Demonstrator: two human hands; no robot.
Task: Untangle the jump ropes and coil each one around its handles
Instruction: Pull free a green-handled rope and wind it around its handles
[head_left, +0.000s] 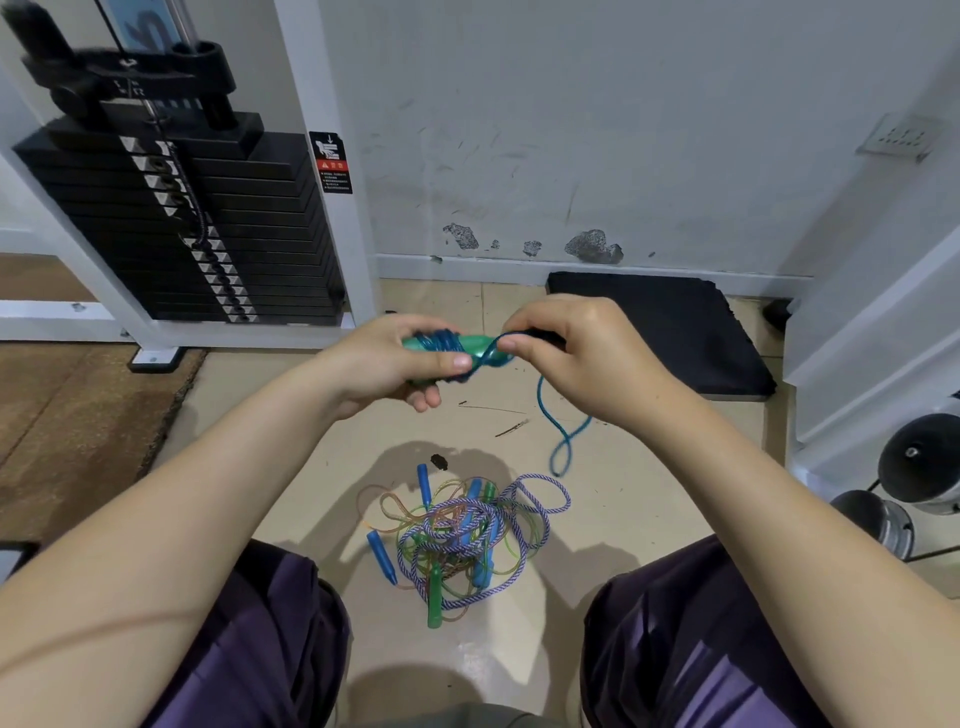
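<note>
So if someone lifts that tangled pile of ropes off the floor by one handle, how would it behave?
The pile would probably come up as one floppy clump, since the striped rope loops through the thin clear cords. It looks light: thin cords and small plastic handles. The loose blue handle at its edge might dangle or swing rather than stay put.

The left hand (395, 364) hides much of the green handles (470, 347), the right hand (576, 353) covers the blue rope (563, 436) end, and the dumbbells (919, 467) are cropped.
</note>
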